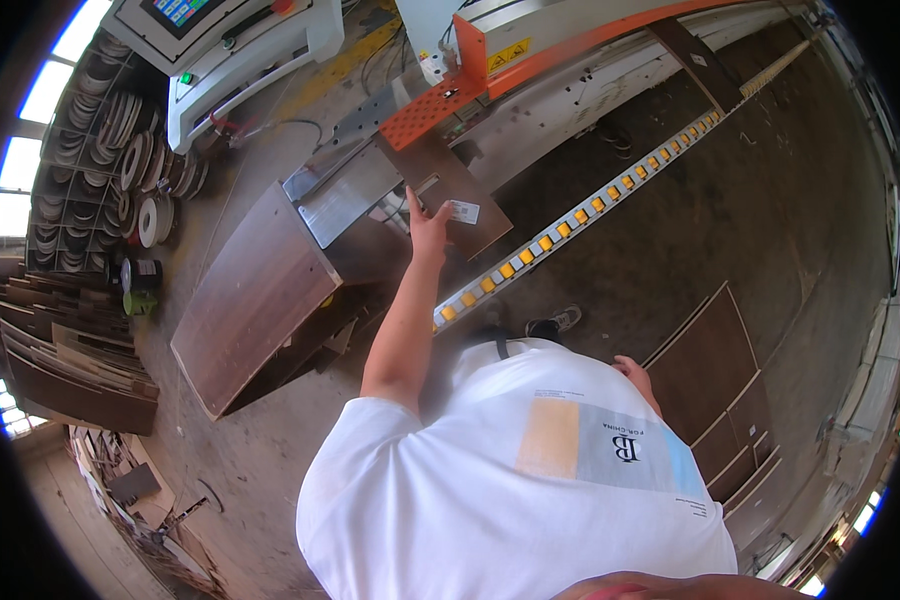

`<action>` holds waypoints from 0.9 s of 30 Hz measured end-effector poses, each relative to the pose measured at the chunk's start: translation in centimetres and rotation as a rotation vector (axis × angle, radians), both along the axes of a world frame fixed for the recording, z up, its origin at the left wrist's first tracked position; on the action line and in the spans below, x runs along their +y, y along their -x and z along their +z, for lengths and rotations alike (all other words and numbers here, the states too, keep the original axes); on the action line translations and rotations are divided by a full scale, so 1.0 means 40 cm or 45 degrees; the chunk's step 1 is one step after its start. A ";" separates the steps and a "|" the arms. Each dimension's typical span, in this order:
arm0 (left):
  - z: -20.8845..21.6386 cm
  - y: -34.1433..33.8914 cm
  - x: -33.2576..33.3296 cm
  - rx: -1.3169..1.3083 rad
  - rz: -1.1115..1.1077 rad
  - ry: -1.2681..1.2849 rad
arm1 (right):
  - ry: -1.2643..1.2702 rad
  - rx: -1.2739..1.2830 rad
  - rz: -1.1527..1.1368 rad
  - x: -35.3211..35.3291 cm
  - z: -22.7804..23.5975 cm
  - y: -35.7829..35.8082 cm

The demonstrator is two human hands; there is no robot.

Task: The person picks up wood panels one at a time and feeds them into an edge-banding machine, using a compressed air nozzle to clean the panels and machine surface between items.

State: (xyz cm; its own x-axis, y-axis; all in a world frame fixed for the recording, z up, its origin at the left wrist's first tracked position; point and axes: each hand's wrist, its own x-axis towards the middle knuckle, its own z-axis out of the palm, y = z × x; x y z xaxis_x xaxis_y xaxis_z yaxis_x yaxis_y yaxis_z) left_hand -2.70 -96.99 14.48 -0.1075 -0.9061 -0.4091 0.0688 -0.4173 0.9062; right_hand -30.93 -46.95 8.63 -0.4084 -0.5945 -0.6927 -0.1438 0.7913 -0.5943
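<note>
My left hand (428, 228) reaches forward with thumb and index finger spread. It rests at the near edge of a dark brown board (480, 222) that bears a white label (464, 211). The board lies partly beneath an orange perforated bracket (425, 118) of the machine. Beside my left hand, on its left, is a shiny metal plate (348, 205). My right hand (634, 376) hangs low by my right side, partly hidden by my white shirt. Its visible fingers look loosely bent and apart, with nothing seen in them.
A rail with yellow rollers (565, 230) runs diagonally to the far right. A large brown wooden bin (260, 290) stands at left, a control panel (225, 45) beyond it. Edge-band rolls (155, 220) and stacked boards (75, 365) line the left; more panels (705, 365) lie at right.
</note>
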 end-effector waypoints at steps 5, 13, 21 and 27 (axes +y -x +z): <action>-0.003 0.059 -0.012 -0.004 0.004 -0.052 | -0.005 -0.051 -0.073 0.037 -0.036 0.003; -0.011 0.227 -0.049 0.078 -0.020 -0.003 | 0.018 0.048 -0.140 0.089 -0.026 -0.023; -0.067 0.415 -0.111 0.228 -0.184 -0.219 | -0.083 0.192 -0.609 0.213 -0.014 -0.135; -0.037 0.528 -0.194 0.030 -0.346 -0.190 | -0.107 0.361 -0.707 0.264 -0.029 -0.294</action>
